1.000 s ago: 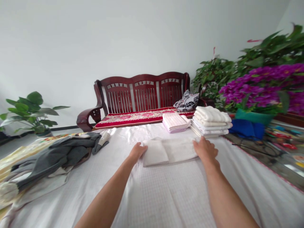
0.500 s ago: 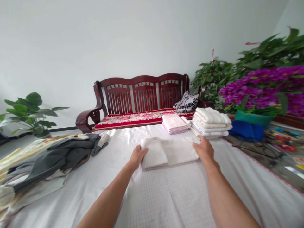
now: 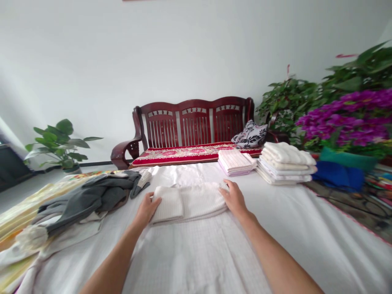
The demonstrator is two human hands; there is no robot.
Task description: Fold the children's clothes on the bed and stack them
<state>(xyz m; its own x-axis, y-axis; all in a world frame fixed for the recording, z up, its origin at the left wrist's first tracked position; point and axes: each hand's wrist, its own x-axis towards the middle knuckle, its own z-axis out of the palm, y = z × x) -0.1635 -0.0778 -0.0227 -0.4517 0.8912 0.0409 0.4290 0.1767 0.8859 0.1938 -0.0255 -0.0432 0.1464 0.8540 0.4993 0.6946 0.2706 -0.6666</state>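
Observation:
A folded white checked cloth (image 3: 190,203) lies on the white-covered table (image 3: 190,253) in front of me. My left hand (image 3: 146,209) grips its left end, fingers curled round the edge. At the cloth's right end my right hand (image 3: 234,197) holds the edge, fingers bent over it. Both arms reach forward from the bottom of the view.
Behind the cloth sit a folded pink striped stack (image 3: 235,161) and a taller stack of folded white towels (image 3: 286,163). A heap of grey and pale clothes (image 3: 76,204) lies at the left. A red wooden bench (image 3: 190,134), potted plants (image 3: 346,118) and blue cloth (image 3: 337,176) stand beyond.
My view has swung so everything sits further right. Both hands have taken hold of the cloth's ends, the left fingers now curled round its edge.

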